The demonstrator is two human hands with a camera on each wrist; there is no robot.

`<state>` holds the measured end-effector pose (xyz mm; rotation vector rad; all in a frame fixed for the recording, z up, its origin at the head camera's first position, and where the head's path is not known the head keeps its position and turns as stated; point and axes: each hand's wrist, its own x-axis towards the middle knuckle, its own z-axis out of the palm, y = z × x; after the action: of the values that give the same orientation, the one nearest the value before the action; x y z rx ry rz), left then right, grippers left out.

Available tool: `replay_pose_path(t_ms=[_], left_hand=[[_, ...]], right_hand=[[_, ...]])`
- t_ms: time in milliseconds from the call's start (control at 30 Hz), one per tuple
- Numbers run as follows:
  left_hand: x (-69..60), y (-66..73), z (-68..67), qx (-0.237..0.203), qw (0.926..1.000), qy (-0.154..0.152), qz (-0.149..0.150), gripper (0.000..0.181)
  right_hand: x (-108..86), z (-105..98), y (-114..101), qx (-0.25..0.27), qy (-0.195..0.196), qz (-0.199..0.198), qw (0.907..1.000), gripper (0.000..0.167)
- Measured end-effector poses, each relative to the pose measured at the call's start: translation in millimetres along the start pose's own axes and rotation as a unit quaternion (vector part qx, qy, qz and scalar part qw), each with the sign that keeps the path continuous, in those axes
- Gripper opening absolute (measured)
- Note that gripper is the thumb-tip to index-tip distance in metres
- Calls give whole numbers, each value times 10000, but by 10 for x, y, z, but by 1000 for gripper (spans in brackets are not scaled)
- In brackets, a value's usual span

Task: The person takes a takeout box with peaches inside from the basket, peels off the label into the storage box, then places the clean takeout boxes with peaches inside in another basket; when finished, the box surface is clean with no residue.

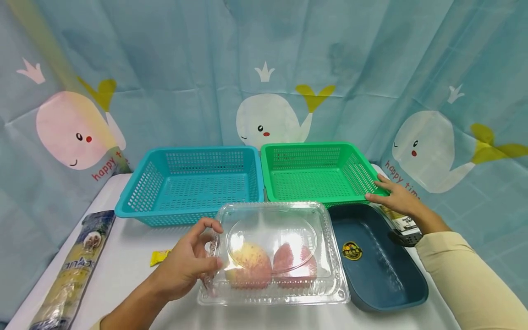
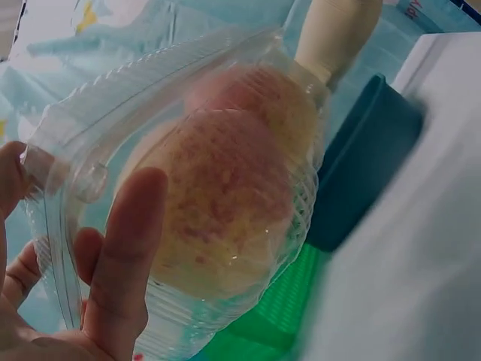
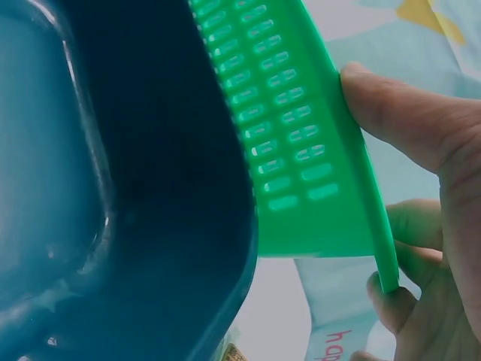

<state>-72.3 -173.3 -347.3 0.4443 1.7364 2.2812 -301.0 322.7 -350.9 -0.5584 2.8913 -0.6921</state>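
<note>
My left hand grips the left edge of a clear plastic clamshell box, thumb on the near side and fingers behind the edge. Two peach-like fruits, yellow and pink, sit inside; the left wrist view shows one speckled fruit close up. My right hand holds the front right corner of a green perforated basket. In the right wrist view, the thumb rests on the green basket's rim and the fingertips curl at its other side.
A blue perforated basket stands left of the green one. A dark blue tub with a round sticker sits at the right, partly behind the box. A long printed package lies far left, near a small yellow packet. Another packet is under the right wrist.
</note>
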Motion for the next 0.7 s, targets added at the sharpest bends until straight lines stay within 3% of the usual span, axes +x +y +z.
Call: replay_pose_path(t_ms=[133, 300, 500, 700], left_hand=[[134, 186, 51, 30, 9999, -6, 104, 52], [389, 414, 122, 312, 9991, 264, 91, 53], [859, 637, 241, 637, 9953, 723, -20, 53], [1352, 673, 303, 727, 9941, 801, -92, 51]], right_hand=[[5, -10, 7, 13, -5, -33, 10000, 82], [27, 1, 23, 93, -32, -71, 9999, 82], [16, -15, 18, -106, 48, -50, 9999, 82], [12, -35, -11, -111, 73, -57, 9999, 85]])
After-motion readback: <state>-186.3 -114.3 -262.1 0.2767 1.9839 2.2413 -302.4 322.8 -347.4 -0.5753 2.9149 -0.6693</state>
